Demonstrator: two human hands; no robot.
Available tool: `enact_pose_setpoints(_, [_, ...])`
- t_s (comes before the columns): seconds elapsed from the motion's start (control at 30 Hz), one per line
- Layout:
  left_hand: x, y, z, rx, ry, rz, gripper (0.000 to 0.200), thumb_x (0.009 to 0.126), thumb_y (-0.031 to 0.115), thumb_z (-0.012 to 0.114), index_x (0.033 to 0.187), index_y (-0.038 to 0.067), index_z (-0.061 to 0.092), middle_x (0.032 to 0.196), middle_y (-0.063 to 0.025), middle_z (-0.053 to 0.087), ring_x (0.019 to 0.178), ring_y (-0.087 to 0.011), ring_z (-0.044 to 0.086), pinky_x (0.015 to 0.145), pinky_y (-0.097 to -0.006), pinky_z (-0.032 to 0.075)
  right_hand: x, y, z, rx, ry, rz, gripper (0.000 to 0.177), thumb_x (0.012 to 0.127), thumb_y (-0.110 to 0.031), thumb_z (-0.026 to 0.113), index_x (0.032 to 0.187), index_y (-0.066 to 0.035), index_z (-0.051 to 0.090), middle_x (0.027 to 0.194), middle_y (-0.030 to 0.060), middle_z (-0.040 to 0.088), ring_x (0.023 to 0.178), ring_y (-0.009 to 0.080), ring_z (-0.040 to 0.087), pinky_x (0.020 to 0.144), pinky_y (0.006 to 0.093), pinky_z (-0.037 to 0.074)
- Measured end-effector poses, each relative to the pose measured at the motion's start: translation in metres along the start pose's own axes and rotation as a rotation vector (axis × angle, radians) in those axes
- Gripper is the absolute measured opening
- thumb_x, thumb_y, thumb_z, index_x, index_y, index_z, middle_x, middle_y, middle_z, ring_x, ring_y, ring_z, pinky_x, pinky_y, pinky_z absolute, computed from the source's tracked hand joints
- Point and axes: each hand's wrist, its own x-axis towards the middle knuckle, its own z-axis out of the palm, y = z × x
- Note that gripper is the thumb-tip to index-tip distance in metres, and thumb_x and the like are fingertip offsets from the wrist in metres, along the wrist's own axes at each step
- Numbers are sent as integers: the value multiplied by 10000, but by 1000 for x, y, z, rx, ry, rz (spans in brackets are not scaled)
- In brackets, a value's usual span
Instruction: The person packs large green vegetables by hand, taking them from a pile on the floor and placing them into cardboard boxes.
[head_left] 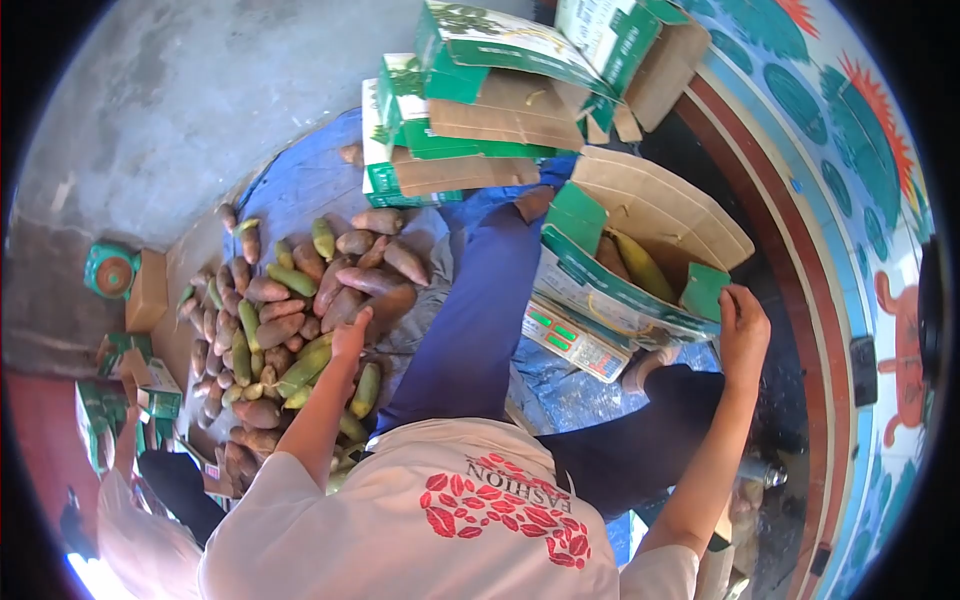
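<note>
My left hand (349, 338) reaches down into a heap of reddish-brown roots (283, 330) that look like sweet potatoes. Long green radish-like roots (305, 370) lie among them. Its fingertips are right at a large brown root (389, 303), and most of the fingers are hidden. On the other side, my right hand (744, 335) has its fingers bent together at the green corner flap (706, 290) of an open carton (640, 290). Inside the carton lie a green root (645, 268) and a brown one (611, 257). Under it stands a scale (575, 340) with lit green displays.
Open green-and-white cartons (480, 110) are stacked ahead, on a blue sheet (305, 180). A green round device (110, 271) stands by a small brown box (148, 290) at the left. Another person (140, 520) is at the lower left. A painted wall (850, 130) curves along the right.
</note>
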Motion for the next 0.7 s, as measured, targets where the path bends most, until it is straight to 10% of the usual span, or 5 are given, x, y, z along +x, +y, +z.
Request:
enact_pose_setpoints(0.4, [-30,144,3,-245,-104,208,727,806,463,662,1282,-52,472,1216,-152,543,1089,-234,520,930,-335,396,-7,-2,-11,15,-23,97,107,847,-130,609,882,-33,641,851,154,643,786,339,625,688,380,489])
enact_pose_setpoints(0.7, [11,71,5,-228,-99,-37,693,785,439,686,1266,-28,507,1200,-114,567,1062,-237,546,859,-339,445,-8,1,-13,9,-57,92,119,843,-136,621,895,-31,642,864,150,647,799,340,626,698,377,492])
